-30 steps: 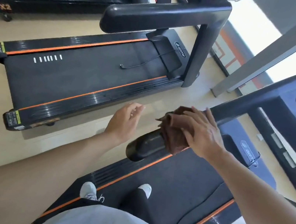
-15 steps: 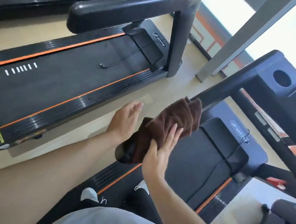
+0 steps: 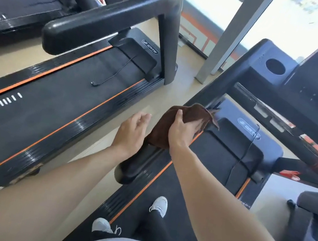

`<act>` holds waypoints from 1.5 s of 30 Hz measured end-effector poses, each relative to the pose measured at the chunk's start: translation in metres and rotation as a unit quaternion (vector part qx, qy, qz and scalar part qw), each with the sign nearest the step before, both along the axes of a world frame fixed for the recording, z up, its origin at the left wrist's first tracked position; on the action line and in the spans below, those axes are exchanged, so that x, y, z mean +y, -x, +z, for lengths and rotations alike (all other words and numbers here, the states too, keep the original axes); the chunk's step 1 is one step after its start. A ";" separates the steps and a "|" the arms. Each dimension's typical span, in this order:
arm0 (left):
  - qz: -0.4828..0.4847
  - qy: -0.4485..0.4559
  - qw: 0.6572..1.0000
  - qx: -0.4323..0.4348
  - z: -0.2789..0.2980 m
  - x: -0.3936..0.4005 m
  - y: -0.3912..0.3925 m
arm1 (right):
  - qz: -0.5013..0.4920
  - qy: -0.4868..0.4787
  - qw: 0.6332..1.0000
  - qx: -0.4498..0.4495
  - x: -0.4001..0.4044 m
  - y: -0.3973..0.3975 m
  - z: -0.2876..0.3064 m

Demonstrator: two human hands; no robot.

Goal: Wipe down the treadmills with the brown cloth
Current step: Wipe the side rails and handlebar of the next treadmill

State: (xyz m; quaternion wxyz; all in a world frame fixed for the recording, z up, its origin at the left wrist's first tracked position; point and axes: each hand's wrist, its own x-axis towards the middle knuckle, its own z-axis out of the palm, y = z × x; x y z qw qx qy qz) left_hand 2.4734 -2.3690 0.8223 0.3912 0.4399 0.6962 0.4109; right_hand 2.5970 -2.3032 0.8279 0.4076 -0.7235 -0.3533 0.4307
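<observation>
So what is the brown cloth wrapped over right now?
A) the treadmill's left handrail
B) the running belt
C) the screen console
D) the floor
A: the right hand grips the brown cloth around the black handrail, while the left hand hovers open beside it.

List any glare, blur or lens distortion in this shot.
Head view: the window at top right is blown out white; the far treadmill at top left is motion-smeared; straight handrails bow from the wide-angle lens; the right hand and brown cloth stay fairly sharp.
</observation>
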 end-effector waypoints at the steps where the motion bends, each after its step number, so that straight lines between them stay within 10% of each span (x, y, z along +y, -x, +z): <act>1: -0.002 0.004 1.000 0.000 0.000 -0.001 -0.001 | -0.008 -0.003 1.000 -0.009 -0.002 0.003 0.000; 13: -0.016 0.029 0.999 -0.015 0.005 0.021 0.014 | -0.044 0.157 0.969 0.186 -0.121 0.047 -0.032; 19: -0.023 -0.017 0.999 -0.021 0.027 0.059 -0.015 | 0.068 -0.070 0.990 -0.101 -0.062 0.032 -0.022; 28: -0.047 -0.032 0.998 0.013 0.039 0.132 -0.073 | 0.256 -0.026 0.844 -0.471 0.168 -0.064 0.024; 38: -0.153 0.021 0.966 0.210 0.051 0.349 -0.191 | 0.299 -0.029 0.801 -0.518 0.398 -0.190 0.061; 45: -0.141 0.118 0.948 0.258 0.054 0.431 -0.240 | 0.258 0.002 0.850 -0.460 0.523 -0.244 0.087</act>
